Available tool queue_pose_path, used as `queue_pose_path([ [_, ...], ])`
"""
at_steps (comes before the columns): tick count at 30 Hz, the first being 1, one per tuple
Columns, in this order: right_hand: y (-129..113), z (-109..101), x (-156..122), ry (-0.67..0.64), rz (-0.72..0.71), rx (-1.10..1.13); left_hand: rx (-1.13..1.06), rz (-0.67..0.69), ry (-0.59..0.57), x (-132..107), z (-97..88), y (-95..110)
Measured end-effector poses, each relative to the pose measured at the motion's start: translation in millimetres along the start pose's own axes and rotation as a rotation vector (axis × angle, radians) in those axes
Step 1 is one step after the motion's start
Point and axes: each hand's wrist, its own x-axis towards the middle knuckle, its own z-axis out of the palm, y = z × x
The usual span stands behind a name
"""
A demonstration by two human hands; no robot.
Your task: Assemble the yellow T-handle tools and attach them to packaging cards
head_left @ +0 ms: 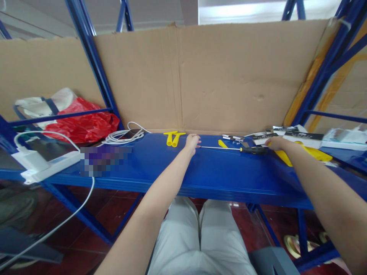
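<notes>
My left hand point(193, 143) is over the middle of the blue shelf, fingers curled; what they hold, if anything, is hidden. Beside it ends the thin metal shaft of a screwdriver point(254, 150) with a black and yellow handle, lying on the shelf. My right hand point(276, 143) reaches down among black-and-white packages point(304, 138) and yellow parts point(315, 154) on the right; its fingertips are too hidden to read. Two yellow T-shaped pieces point(172, 139) stand apart to the left of my left hand. A small yellow piece point(222, 143) and tiny metal bits point(236, 143) lie behind the screwdriver shaft.
Cardboard point(229, 76) walls off the back, between blue metal posts point(91, 57). To the left are a coiled white cable point(123, 136), a red plastic bag point(86, 120) and a white power strip point(54, 167) with a plugged-in adapter. A white cable hangs over the front edge.
</notes>
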Motion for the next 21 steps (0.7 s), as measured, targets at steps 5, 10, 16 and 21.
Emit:
queue_pose_path([
  [5, 0.4, -7.0, -7.8, -0.237, 0.018, -0.153, -0.004, 0.002, 0.003, 0.4, 0.1, -0.5],
  [10, -1.6, -11.5, -13.8, -0.291, 0.097, -0.291, 0.014, 0.006, 0.003, -3.1, 0.5, 1.2],
  [16, -5.0, -16.6, -21.0, -0.414, 0.077, -0.475, 0.041, 0.009, -0.002, -6.0, 1.0, 2.7],
  [21, -6.5, -16.5, -21.6, -0.373, 0.107, -0.452, 0.041, 0.009, -0.009, -6.7, 1.0, 3.4],
])
